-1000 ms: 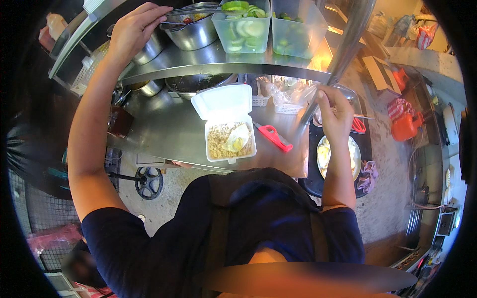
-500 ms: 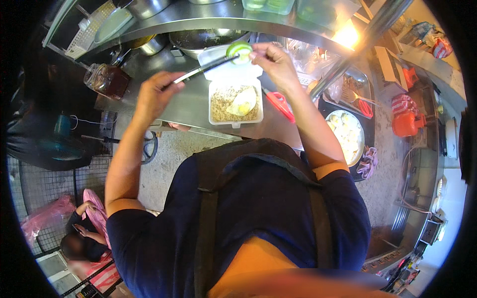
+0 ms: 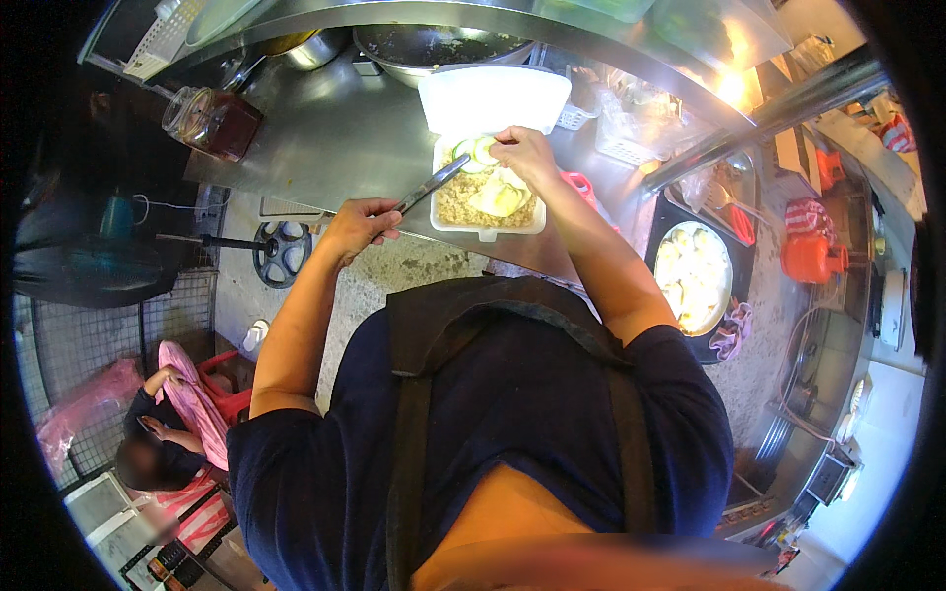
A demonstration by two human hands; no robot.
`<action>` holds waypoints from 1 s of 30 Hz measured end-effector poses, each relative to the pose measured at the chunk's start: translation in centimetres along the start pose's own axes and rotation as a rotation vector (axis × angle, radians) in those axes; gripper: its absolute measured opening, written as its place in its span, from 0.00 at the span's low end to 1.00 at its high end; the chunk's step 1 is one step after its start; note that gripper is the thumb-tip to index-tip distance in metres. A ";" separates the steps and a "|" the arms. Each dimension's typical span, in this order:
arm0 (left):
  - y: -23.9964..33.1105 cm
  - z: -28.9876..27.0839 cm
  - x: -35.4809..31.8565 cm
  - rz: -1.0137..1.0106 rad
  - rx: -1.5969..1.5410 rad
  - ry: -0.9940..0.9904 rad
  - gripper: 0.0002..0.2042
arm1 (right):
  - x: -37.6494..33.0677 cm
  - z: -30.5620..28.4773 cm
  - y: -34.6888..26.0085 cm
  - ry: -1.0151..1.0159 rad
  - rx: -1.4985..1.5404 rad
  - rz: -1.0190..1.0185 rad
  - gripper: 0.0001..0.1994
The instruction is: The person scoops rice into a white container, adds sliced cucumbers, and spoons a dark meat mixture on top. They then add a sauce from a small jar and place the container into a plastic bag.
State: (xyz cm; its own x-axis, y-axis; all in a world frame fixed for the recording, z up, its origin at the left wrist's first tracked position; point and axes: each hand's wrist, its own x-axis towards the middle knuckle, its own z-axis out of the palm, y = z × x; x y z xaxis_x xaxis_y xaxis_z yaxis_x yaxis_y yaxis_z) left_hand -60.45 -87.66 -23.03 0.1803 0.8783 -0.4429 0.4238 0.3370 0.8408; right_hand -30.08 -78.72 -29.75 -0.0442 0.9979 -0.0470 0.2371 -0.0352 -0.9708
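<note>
A white foam takeout box (image 3: 543, 212) sits near the front edge of the steel counter, its lid (image 3: 493, 98) tipped back. Fried rice (image 3: 458, 210) fills it, with a fried egg (image 3: 500, 199) on top toward the right. My left hand (image 3: 360, 229) is closed around slim tongs (image 3: 431, 187), whose tips reach the green-rimmed cucumber slices (image 3: 477, 151) at the back of the box. From the other side, my right hand (image 3: 529, 158) pinches the edge of those slices with its fingertips. Whether the slices rest on the rice, I cannot tell.
Behind the lid stands a wok (image 3: 434, 49). A jar of dark red sauce (image 3: 212, 123) is at the left. To the right are red-handled scissors (image 3: 581, 187), a white basket (image 3: 626, 150) with plastic bags, and a round tray of pale food (image 3: 695, 276). A seated person (image 3: 168, 424) is at lower left.
Both hands have come down and nearer with the tongs and cucumber slices, from over the lid to the back of the rice. The whole view has shifted a little.
</note>
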 end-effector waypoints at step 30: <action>-0.2 -1.1 -2.0 -0.032 -0.128 0.085 0.16 | 0.3 -1.4 -4.0 -0.109 0.191 0.164 0.07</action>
State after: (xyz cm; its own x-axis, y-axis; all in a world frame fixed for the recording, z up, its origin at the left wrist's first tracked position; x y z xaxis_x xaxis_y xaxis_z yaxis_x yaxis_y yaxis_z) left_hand -61.90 -89.14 -21.98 0.0903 0.8899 -0.4471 0.3101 0.4014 0.8618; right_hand -29.68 -78.24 -25.56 -0.1270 0.9666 -0.2224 0.0628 -0.2159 -0.9744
